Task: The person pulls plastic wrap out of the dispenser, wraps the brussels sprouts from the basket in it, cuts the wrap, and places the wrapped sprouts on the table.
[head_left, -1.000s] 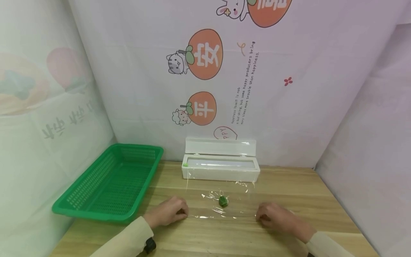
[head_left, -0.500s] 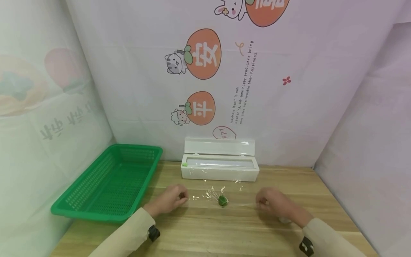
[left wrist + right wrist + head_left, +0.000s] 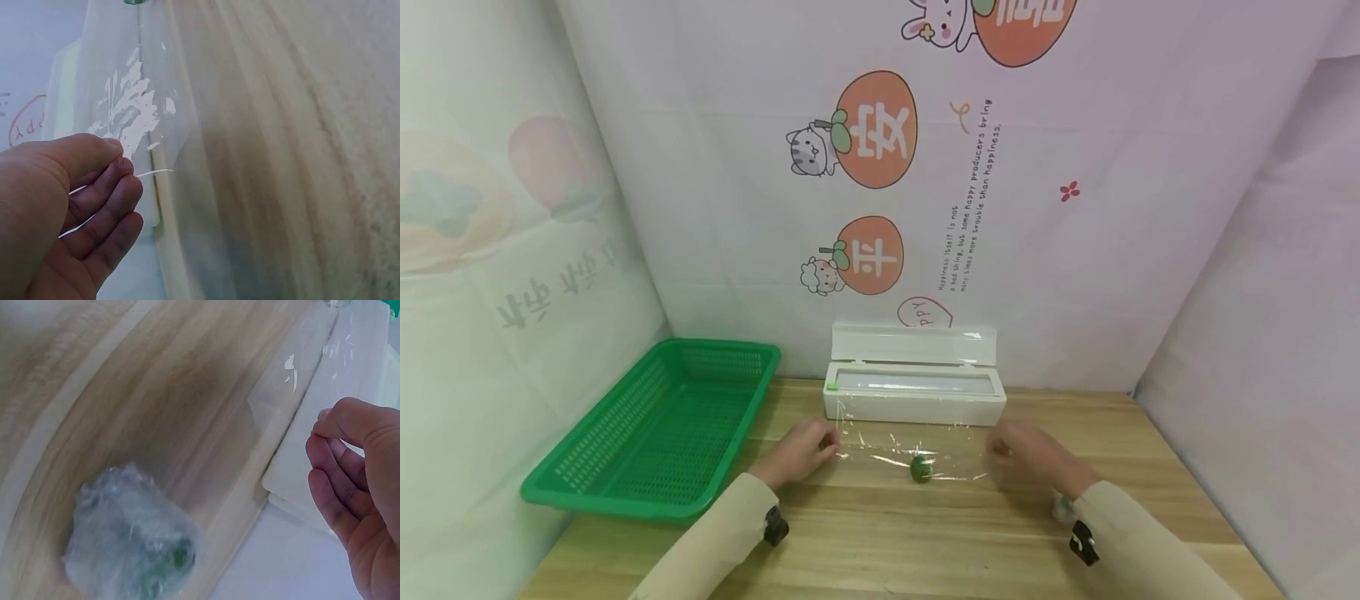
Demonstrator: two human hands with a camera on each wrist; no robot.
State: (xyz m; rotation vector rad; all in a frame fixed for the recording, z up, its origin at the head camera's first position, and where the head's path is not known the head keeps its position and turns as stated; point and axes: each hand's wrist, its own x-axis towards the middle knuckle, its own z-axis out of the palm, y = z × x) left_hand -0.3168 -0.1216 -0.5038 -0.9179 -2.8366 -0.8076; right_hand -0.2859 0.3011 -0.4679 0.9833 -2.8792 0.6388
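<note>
A sheet of clear cling film (image 3: 880,442) spans the gap between both hands, in front of an open white cling film box (image 3: 916,407). My left hand (image 3: 805,450) pinches its left corner between thumb and index finger; the left wrist view shows the film bright with creases above the fingertips. At the right side, my right hand (image 3: 1030,454) pinches the other corner, thumb against index finger. A small round green item (image 3: 921,468) lies on the table between the hands, overlapped by the film's near edge in the head view.
A film-wrapped bundle with something green inside (image 3: 134,540) lies on the table beneath the right forearm. To the left stands a green plastic basket (image 3: 730,467). The box's clear lid (image 3: 913,343) is raised against the printed cloth backdrop (image 3: 737,208).
Both hands have moved away from the body toward the box, the right one also slightly leftward, bringing the film's near edge back over the green item. The item and basket stay put.
</note>
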